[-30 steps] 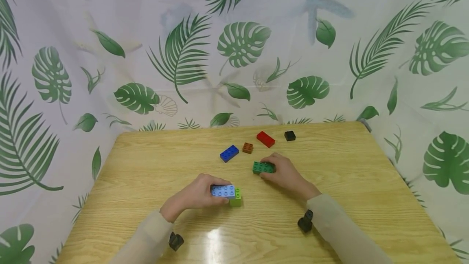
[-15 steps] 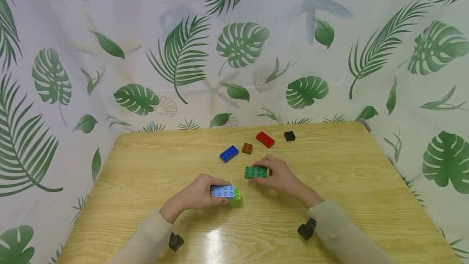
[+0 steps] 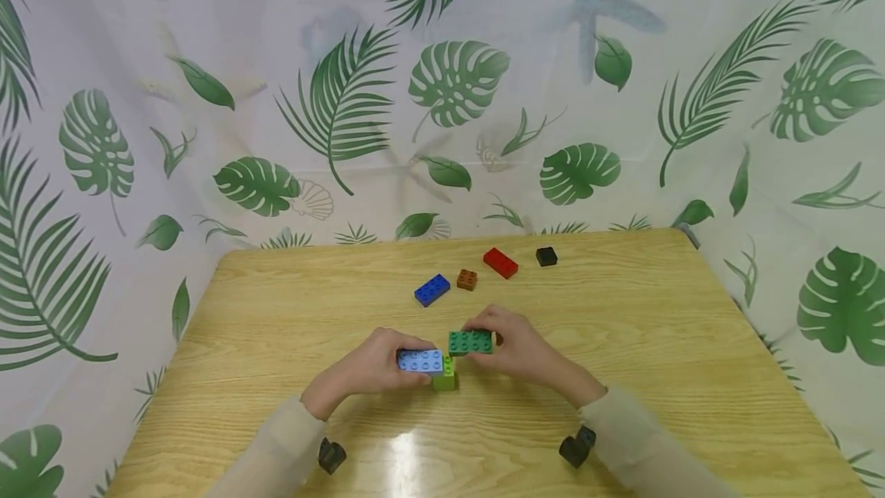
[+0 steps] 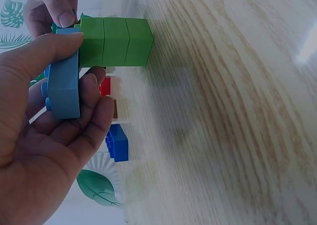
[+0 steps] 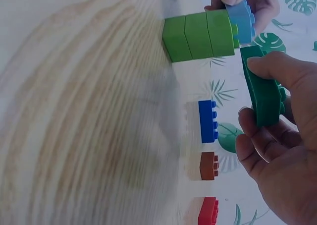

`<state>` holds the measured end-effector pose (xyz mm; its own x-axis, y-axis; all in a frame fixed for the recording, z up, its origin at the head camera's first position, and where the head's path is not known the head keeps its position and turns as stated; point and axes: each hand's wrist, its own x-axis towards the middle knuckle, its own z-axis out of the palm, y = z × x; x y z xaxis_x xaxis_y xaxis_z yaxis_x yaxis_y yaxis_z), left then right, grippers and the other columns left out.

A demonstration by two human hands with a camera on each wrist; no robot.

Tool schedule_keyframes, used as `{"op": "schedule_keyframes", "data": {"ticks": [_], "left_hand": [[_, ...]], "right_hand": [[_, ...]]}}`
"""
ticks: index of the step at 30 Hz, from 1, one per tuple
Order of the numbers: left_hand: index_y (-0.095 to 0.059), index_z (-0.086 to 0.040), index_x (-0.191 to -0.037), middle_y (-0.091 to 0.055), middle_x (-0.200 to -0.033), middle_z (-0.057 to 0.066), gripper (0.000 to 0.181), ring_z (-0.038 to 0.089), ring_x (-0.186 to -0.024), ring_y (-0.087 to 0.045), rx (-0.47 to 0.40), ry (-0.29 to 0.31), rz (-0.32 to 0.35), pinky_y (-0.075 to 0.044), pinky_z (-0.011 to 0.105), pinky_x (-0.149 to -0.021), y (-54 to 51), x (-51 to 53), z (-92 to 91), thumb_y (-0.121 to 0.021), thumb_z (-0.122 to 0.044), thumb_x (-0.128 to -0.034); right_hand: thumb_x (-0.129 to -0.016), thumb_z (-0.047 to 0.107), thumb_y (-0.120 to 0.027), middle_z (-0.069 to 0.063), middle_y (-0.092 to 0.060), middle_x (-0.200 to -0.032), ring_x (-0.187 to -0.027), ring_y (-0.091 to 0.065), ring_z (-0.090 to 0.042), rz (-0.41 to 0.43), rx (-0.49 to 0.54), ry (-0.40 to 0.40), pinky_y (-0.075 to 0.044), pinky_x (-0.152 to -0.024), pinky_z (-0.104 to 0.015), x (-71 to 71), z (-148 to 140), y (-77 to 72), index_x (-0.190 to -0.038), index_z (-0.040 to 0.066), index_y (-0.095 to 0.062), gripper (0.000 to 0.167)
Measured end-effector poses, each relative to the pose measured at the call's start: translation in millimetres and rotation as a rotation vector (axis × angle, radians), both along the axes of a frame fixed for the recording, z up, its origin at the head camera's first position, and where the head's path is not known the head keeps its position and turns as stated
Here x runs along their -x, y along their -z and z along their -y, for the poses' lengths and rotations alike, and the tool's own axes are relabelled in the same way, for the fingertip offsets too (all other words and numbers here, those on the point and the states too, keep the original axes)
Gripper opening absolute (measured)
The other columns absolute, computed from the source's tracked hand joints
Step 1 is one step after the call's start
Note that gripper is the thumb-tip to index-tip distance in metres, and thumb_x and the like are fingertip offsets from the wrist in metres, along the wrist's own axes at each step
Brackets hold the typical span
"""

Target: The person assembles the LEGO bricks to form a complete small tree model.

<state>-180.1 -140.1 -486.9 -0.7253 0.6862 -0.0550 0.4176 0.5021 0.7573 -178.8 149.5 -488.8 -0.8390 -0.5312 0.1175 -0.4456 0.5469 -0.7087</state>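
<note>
In the head view my left hand (image 3: 379,362) grips a light blue brick (image 3: 420,361) by its long sides. That brick sits on part of a stack of lime green bricks (image 4: 115,42), three high in the left wrist view, and juts out to the left. Bare studs show on the stack's right part (image 3: 448,366). My right hand (image 3: 515,344) pinches a dark green brick (image 3: 471,342) between thumb and fingers. In the right wrist view the dark green brick (image 5: 261,88) is raised off the table, close beside the stack's studded top; whether they touch I cannot tell.
Behind the hands lie a blue brick (image 3: 432,290), a small brown brick (image 3: 467,280), a red brick (image 3: 501,263) and a small black brick (image 3: 547,256). The wooden table (image 3: 290,290) ends at a leaf-patterned curtain (image 3: 373,206).
My right hand has lifted the dark green brick and brought it left and nearer, up to the lime green stack. The left hand has stayed on the light blue brick.
</note>
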Motion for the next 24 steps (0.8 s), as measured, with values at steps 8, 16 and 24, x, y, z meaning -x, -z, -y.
{"op": "schedule_keyframes", "data": {"ticks": [8, 16, 24], "left_hand": [[-0.073, -0.005, -0.133, -0.078, -0.118, 0.01, 0.046, 0.003, -0.085, -0.064, -0.007, 0.001, -0.005, -0.053, 0.021, -0.075, -0.4, -0.8, -0.4, -0.082, -0.025, -0.0925], [-0.074, -0.005, -0.132, -0.077, -0.12, 0.011, 0.045, 0.003, -0.087, -0.064, -0.016, 0.011, -0.003, -0.054, 0.02, -0.075, 0.6, -0.5, -0.2, -0.082, -0.024, -0.0922], [-0.074, -0.006, -0.131, -0.077, -0.121, 0.009, 0.044, 0.005, -0.089, -0.065, 0.004, 0.004, -0.003, -0.055, 0.021, -0.077, -0.5, 0.3, -0.8, -0.083, -0.023, -0.0919]], "right_hand": [[-0.092, 0.02, -0.083, -0.001, -0.067, -0.114, -0.093, -0.056, -0.01, 0.0, 0.026, -0.03, -0.05, -0.075, -0.023, -7.0, 2, 1.2, -0.123, 0.014, -0.075, 0.032], [-0.092, 0.022, -0.083, -0.001, -0.067, -0.111, -0.088, -0.054, -0.006, -0.018, 0.018, -0.082, -0.048, -0.071, -0.021, -12.8, 6, 2.8, -0.122, 0.014, -0.075, 0.032], [-0.091, 0.019, -0.084, 0.002, -0.067, -0.111, -0.087, -0.054, -0.005, -0.003, 0.014, -0.091, -0.047, -0.07, -0.021, -15.6, 8, 2.3, -0.121, 0.018, -0.075, 0.032]]}}
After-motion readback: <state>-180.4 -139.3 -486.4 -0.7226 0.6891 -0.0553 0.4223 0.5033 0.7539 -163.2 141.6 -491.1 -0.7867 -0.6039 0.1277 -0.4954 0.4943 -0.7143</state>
